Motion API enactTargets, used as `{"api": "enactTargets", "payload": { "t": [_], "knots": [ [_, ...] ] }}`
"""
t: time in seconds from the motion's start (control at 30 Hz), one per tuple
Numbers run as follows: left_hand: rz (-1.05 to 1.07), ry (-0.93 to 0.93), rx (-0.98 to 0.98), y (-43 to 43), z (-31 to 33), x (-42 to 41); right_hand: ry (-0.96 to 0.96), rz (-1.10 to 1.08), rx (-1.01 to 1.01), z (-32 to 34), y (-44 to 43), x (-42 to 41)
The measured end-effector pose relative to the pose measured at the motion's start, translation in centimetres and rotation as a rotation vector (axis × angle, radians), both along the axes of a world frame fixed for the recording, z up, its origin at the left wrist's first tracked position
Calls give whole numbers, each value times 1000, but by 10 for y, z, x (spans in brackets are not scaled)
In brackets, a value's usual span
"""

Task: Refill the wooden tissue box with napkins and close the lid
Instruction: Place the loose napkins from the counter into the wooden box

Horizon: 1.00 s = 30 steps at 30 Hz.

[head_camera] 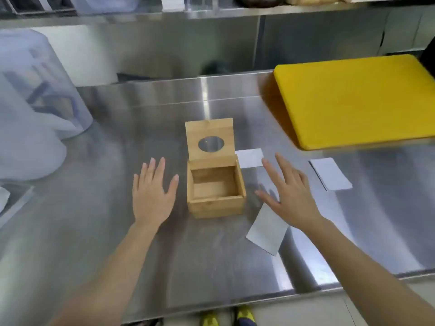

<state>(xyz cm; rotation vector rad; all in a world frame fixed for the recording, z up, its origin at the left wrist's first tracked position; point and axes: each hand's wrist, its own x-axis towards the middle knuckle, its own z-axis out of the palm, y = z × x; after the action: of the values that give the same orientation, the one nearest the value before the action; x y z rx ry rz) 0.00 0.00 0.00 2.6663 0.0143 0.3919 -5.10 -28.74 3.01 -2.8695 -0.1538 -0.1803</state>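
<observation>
A small wooden tissue box (217, 206) stands in the middle of the steel table, empty inside. Its hinged lid (210, 129), with an oval hole, stands upright at the back. Three white napkins lie flat on the table: one (249, 157) behind the box to the right, one (267, 230) at the box's front right, one (330, 174) farther right. My left hand (151, 192) hovers just left of the box, fingers spread, holding nothing. My right hand (289, 194) hovers right of the box, above the near napkin, fingers spread and empty.
A yellow cutting board (353, 100) lies at the back right of the steel table (141, 118). A large translucent plastic container (40, 90) stands at the left. A steel backsplash and shelf rise behind. The table's front edge runs just above my shoes.
</observation>
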Motion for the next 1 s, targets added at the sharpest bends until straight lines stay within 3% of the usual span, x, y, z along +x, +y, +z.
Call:
{"api": "enactTargets", "payload": {
  "t": [0.1, 0.27, 0.47, 0.67, 0.8, 1.0],
  "knots": [
    [37, 167, 84, 3, -24, -11, 64, 44, -49, -21, -10, -11],
    [27, 289, 136, 5, -47, -23, 394, 98, 32, -29, -19, -20],
    [27, 279, 177, 4, -50, -27, 469, -39, 159, -28, -15, -17],
    [28, 287, 192, 4, -52, -27, 470, -143, 135, -31, -10, -15],
    [28, 290, 197, 4, -54, -27, 358, -51, 64, -32, -12, -8],
    [28, 271, 207, 5, -54, -27, 463, 56, -23, -27, -9, 3]
  ]
}}
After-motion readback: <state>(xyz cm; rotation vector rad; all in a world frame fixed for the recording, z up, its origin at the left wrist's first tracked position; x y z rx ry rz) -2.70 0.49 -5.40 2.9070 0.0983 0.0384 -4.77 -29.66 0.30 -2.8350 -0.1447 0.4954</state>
